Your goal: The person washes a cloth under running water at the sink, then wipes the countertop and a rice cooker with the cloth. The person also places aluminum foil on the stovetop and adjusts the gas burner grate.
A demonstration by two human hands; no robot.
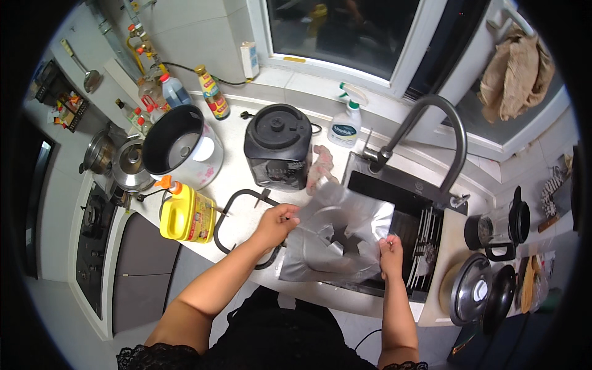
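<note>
A silver sheet of aluminium foil [308, 250] is stretched between my hands, over the counter edge and the front of the sink. It is creased, with a ragged hole in the middle through which the dark sink shows. My left hand [275, 227] pinches its left edge. At the opposite side, my right hand [391, 254] grips the right edge between thumb and fingers. Partly behind my left forearm lies a black metal frame [235, 196], like a stove pan support. The black sink [394, 188] is half covered by the foil.
Behind the foil stand a black lidded appliance [277, 145], a crumpled cloth [321, 165] and a spray bottle [345, 123]. A yellow pump jug [187, 213] and large pot [183, 148] are at left. The faucet [459, 135] arches over the sink; a lidded pan [472, 288] sits right.
</note>
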